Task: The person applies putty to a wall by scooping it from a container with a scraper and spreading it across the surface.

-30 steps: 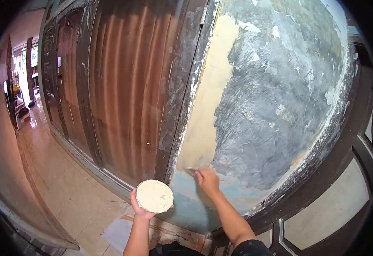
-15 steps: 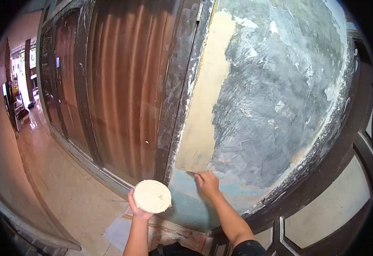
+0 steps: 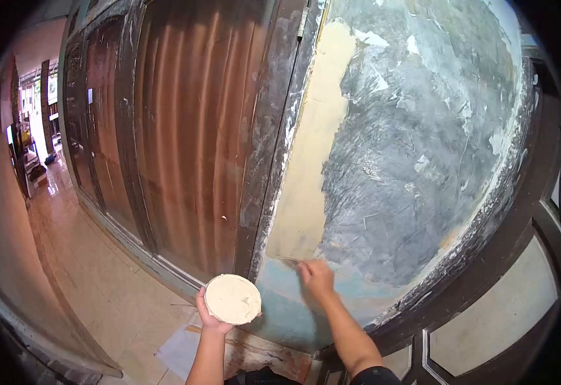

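Note:
My left hand point(image 3: 210, 316) is wrapped round a round tub point(image 3: 232, 299) filled with cream-coloured putty, its open top facing me. My right hand point(image 3: 319, 277) is closed on a putty knife point(image 3: 287, 259), of which only a thin edge shows. The blade lies against the wall at the lower end of a cream putty strip point(image 3: 306, 160). This strip runs down along the door frame and has a ragged right edge. Below the blade the wall point(image 3: 287, 295) is pale blue-green; to the right it is patchy grey.
Left of the strip stands a dark wooden frame point(image 3: 274, 96) with glazed panels and a brown curtain point(image 3: 191, 128) behind. Dark panelled woodwork point(image 3: 485, 308) curves round the right side. A white sheet point(image 3: 179, 350) lies on the tiled floor point(image 3: 114, 289) below.
The whole view has shifted slightly, so the wall and both hands sit a little lower and further right. The right hand and knife stay at the strip's lower end.

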The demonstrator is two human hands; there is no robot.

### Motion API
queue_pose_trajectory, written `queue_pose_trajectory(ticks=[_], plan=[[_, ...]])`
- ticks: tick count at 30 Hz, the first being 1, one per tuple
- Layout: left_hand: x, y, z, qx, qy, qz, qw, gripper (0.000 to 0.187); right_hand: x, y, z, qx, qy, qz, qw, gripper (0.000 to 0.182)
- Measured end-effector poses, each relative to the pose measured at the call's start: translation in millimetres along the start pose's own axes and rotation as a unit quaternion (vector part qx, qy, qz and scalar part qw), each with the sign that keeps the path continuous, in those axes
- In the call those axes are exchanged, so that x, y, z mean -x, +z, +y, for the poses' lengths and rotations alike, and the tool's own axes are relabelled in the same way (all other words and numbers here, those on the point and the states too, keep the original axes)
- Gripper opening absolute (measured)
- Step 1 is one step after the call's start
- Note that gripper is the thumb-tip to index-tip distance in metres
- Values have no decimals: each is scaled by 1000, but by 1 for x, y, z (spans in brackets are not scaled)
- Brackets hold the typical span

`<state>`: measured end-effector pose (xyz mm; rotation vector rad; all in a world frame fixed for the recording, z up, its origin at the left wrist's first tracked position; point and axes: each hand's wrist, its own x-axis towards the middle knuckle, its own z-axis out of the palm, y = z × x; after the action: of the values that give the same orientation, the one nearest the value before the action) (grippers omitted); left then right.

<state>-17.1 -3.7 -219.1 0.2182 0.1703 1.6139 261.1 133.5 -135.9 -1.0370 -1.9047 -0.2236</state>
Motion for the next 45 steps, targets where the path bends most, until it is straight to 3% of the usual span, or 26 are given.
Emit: queue_pose_trajectory(ticks=[2, 3, 7, 9, 12, 17, 21, 22, 23, 25, 28, 29, 32, 34, 35, 37, 38, 40, 42, 45], plan=[[0, 7, 2, 22, 0, 3, 1000, 82, 20, 19, 10, 27, 2, -88, 996, 14], [1, 8, 2, 22, -1, 1, 1000, 82, 15, 16, 9, 27, 1, -87, 996, 14], [3, 24, 1, 16, 9, -22, 1000, 79, -44, -8, 3, 60, 19, -5, 998, 13], [0, 19, -1, 18, 12, 11, 1000, 81, -76, -42, -19, 9, 30, 124, 992, 11], [4, 27, -1, 12, -1, -27, 1000, 81, -73, -56, -23, -47, 17, 167, 985, 8], [5, 25, 3, 10, -5, -18, 1000, 81, 7, 0, -6, -24, 0, -10, 1000, 8], [7, 38, 6, -19, 16, -24, 999, 80, 21, 27, 20, 47, -16, -61, 997, 13], [8, 38, 7, -41, 30, -10, 999, 80, 8, 21, 17, 48, -18, -14, 999, 12], [2, 23, 7, 23, 16, 25, 999, 81, -5, 14, 14, 50, -20, 33, 998, 11], [7, 30, 8, -5, -5, -13, 1000, 82, -30, -12, 1, 59, 6, 48, 997, 9], [9, 22, 5, -27, -4, -30, 999, 83, -46, -33, -5, -24, -1, 153, 988, 6], [7, 12, 5, -13, -3, -28, 1000, 83, -39, -30, -5, -25, -3, 150, 988, 6], [11, 17, 10, 16, -8, 6, 1000, 83, 2, -13, -4, -16, 11, 10, 1000, 9], [8, 20, 14, 163, -26, 4, 986, 82, 25, 5, 6, 4, 10, -27, 1000, 10], [13, 28, 13, -42, 34, 5, 999, 82, 31, 14, 14, 24, 9, -64, 998, 12], [11, 23, 17, 168, -29, -38, 985, 81, 21, 11, 17, 43, 14, -61, 997, 14], [10, 21, 16, 167, -28, -38, 985, 81, 8, 4, 19, 53, 18, -29, 998, 13], [7, 18, 15, 35, 6, 2, 999, 82, -32, -25, 5, 47, 9, 44, 998, 12], [14, 29, 17, 15, -1, -27, 1000, 82, -61, -51, -5, 30, -6, 114, 993, 7], [14, 21, 16, 0, 4, -36, 999, 82, -63, -62, -3, 3, -28, 137, 990, 6]])
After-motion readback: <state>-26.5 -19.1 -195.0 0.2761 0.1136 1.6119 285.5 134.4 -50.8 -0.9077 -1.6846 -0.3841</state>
